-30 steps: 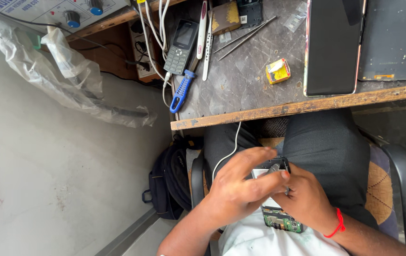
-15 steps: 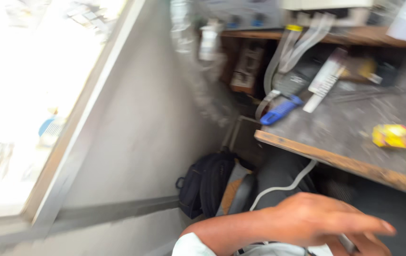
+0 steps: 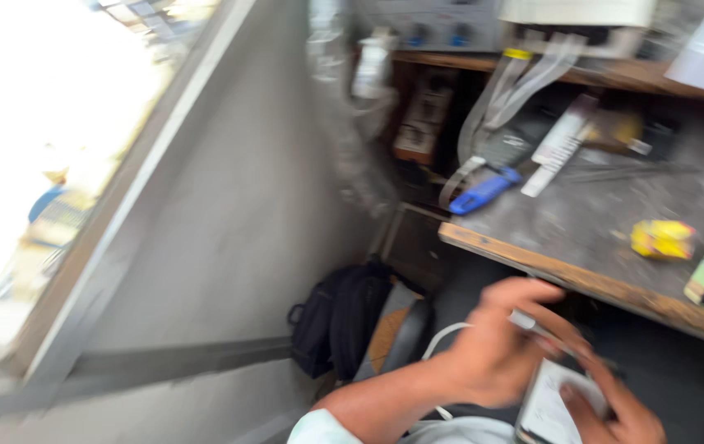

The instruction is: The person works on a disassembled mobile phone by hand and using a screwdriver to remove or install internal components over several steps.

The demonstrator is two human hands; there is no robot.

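You are holding both of your hands low in the picture, under the front edge of the workbench (image 3: 582,284). Your left hand (image 3: 496,353) is closing its fingers around one thin grey tool (image 3: 533,325), which is lying across the fingertips; the picture is blurred, so I cannot tell what kind of tool it is. Your right hand (image 3: 615,407) is gripping from below one flat white device (image 3: 553,403), and the thumb is resting on its edge. The device is sitting just under the tool, between your two hands.

One white cable (image 3: 442,337) is curving beside your left wrist. On the bench I am counting one blue-handled tool (image 3: 484,191) near the left corner, one small yellow object (image 3: 662,238) further right, and one white flat strip (image 3: 562,144) behind. Two dark knobs (image 3: 438,34) are showing on the grey unit at the top. One black backpack (image 3: 340,316) is standing on the floor, beside the chair.
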